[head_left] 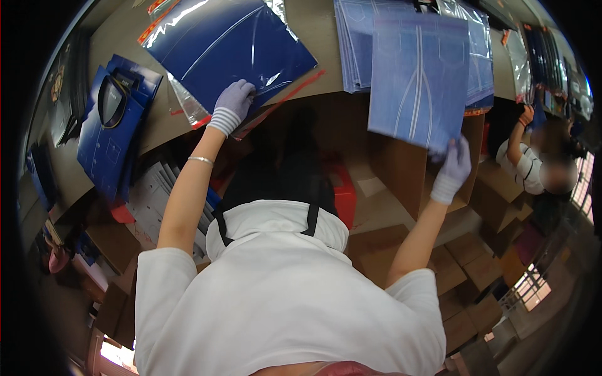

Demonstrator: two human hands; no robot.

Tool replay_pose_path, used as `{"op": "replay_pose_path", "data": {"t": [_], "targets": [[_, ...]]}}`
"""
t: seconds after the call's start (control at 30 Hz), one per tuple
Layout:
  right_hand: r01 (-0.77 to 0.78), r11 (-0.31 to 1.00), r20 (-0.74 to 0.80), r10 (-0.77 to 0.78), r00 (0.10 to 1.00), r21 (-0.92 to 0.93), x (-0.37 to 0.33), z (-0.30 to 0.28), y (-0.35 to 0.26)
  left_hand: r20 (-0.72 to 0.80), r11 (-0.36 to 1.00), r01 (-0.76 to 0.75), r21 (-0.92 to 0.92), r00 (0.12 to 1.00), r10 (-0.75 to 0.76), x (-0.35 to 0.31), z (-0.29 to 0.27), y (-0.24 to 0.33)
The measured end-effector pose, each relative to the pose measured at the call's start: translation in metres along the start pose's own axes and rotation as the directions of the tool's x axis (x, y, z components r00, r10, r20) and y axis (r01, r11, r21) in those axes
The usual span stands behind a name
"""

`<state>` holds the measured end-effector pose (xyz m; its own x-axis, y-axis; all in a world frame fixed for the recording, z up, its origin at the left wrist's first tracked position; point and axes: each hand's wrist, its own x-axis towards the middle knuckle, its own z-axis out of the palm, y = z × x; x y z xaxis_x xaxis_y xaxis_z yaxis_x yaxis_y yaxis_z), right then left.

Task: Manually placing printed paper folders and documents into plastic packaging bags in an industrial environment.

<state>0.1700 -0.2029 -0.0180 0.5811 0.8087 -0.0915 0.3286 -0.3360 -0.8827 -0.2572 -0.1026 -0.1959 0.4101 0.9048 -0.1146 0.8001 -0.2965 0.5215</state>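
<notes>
My left hand (235,105), in a pale knit glove, has its fingers bent together at the lower edge of a glossy dark blue flat bag (226,47). That bag lies on clear plastic sleeves with red-orange edges (191,109). My right hand (453,168), gloved alike and slightly blurred, pinches the lower right corner of a light blue flat paper bag (417,81) printed like denim. This bag hangs tilted over the table's front edge, before a stack of similar bags (356,50); its far end overlaps others in clear sleeves (480,69).
Dark blue bags with handles (111,128) stand at the left of the table (320,34). An open cardboard box (395,166) is beneath the right side, with more cartons (467,260) behind. A red stool (343,194) is by my legs. Another person (527,160) works at the far right.
</notes>
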Motion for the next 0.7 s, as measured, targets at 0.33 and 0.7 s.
{"op": "replay_pose_path", "data": {"t": [0.33,0.7], "targets": [[-0.377,0.908,0.283,0.319,0.905,0.183,-0.193,0.082,0.005,-0.148,0.762,0.096,-0.640,0.958,-0.245,0.007,-0.037,0.022],[-0.651,0.756,0.742,0.398,0.540,0.068,-0.170,0.143,-0.002,-0.255,0.903,-0.016,-0.430,0.961,-0.104,-0.045,-0.075,0.025]]}}
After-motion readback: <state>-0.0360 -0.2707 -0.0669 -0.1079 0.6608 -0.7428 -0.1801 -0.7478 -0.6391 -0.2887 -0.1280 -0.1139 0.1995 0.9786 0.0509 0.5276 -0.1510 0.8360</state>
